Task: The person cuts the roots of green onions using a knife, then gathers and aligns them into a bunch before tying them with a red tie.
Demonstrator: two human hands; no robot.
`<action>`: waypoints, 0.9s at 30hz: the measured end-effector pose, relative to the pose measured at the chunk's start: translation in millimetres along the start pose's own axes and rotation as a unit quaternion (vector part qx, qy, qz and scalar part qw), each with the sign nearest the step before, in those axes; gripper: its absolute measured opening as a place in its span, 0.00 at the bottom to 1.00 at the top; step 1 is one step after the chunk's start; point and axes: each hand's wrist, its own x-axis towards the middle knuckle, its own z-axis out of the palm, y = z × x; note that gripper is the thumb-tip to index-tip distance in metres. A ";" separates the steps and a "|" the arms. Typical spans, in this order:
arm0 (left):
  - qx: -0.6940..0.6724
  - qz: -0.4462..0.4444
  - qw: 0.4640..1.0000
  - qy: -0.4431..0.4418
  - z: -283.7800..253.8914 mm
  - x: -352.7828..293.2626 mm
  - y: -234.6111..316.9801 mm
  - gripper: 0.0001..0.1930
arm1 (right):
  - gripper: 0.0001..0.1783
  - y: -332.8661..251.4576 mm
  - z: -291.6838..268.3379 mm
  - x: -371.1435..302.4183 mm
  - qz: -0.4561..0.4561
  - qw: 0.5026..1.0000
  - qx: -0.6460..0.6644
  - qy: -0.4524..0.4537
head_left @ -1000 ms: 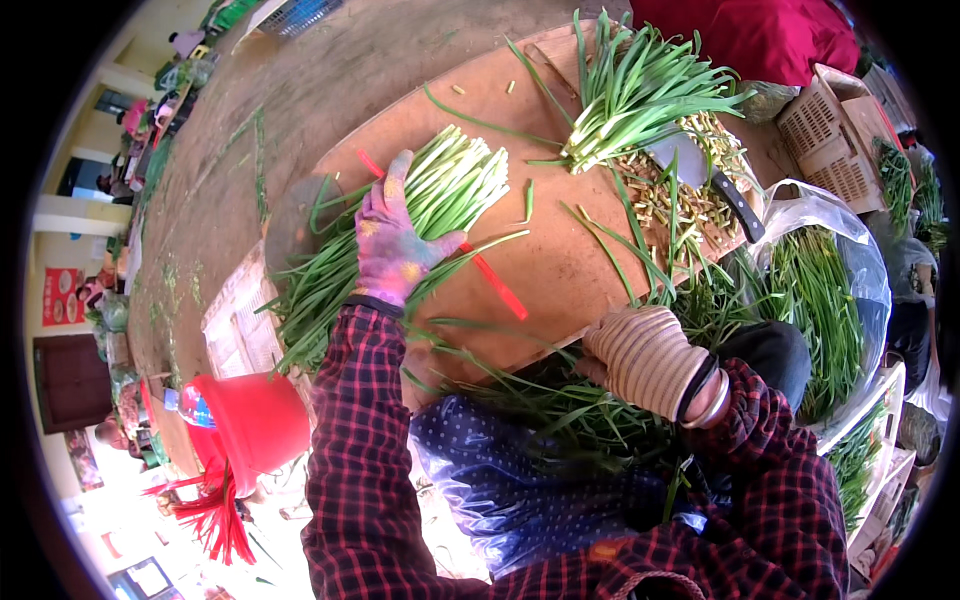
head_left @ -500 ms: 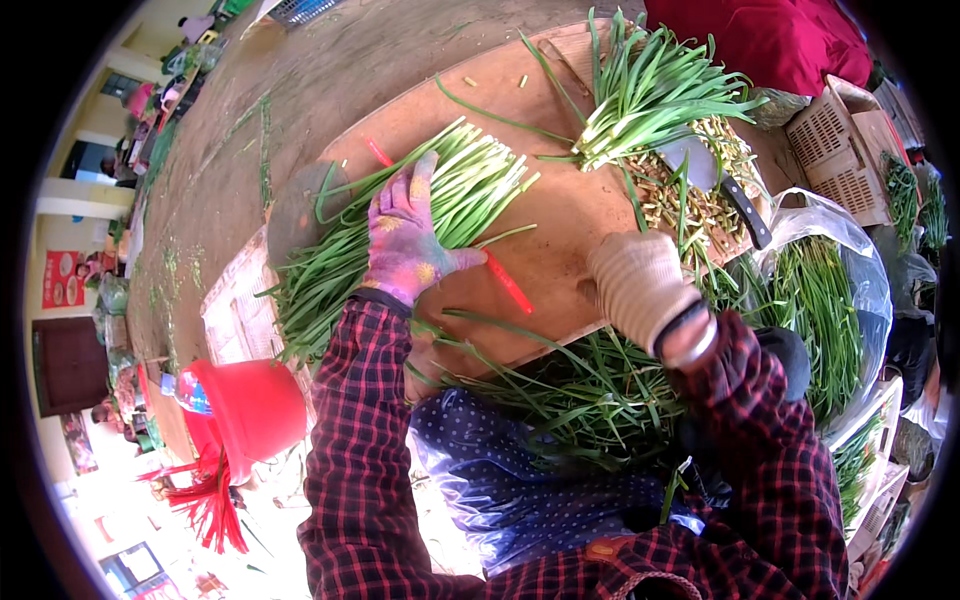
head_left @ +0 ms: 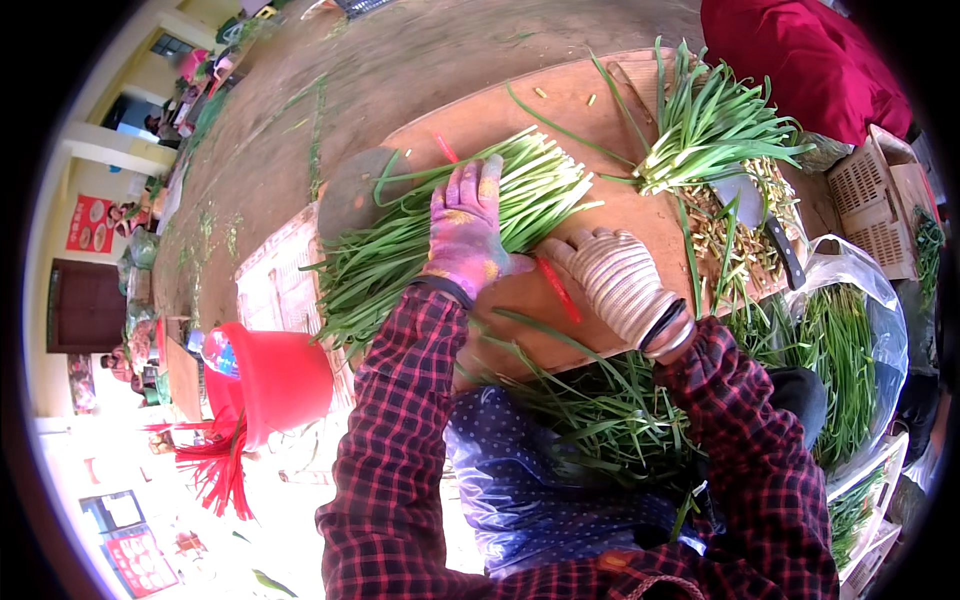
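We find the right hand (head_left: 618, 282) has moved leftward over the board (head_left: 640, 232) to the near side of the green-stalk bundle (head_left: 545, 182); in our judgement, both hands now attend it. Its fingers are half bent, undersides hidden: we cannot tell whether they hold anything. The left hand (head_left: 467, 232) lies flat across the bundle, thumb spread, pale ends projecting rightward past its fingers. Beyond lies a second bundle (head_left: 705, 130).

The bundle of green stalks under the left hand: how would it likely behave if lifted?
The bundle would probably sag at its leafy end, where thin leaves splay loosely. Its pale ends look stiffer, lying fairly straight. Stalks might slip out, since the red strip appears untied, its ends apart on opposite sides.
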 end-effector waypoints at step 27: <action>0.126 -0.060 0.990 -0.019 4.0 38.5 -29.5 0.60 | 0.16 39.1 40.0 223.3 0.054 0.984 0.167 -0.013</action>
